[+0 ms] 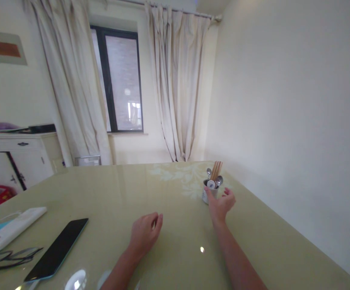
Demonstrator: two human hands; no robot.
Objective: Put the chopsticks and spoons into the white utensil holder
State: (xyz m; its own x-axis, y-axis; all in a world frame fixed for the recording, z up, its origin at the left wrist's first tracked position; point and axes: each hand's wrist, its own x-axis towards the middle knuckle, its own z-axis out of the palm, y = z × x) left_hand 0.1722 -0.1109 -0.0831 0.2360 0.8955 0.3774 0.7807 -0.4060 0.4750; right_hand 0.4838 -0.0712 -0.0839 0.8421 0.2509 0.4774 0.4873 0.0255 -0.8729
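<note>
A small white utensil cup (206,196) stands on the glossy green table (169,193) near its far right corner. It holds wooden chopsticks (216,170) and metal spoons (219,180). My right hand (221,205) is stretched out to the cup, fingers curved and apart around its near side, just short of a grasp. My left hand (145,233) rests on the table in the middle, fingers loosely curled under, nothing visible in it.
A black phone (57,249) lies at the left front, with glasses (6,257) and a white-and-teal box (10,227) beside it. A white wall runs along the table's right edge. Curtains, a window and a white cabinet (15,159) stand behind.
</note>
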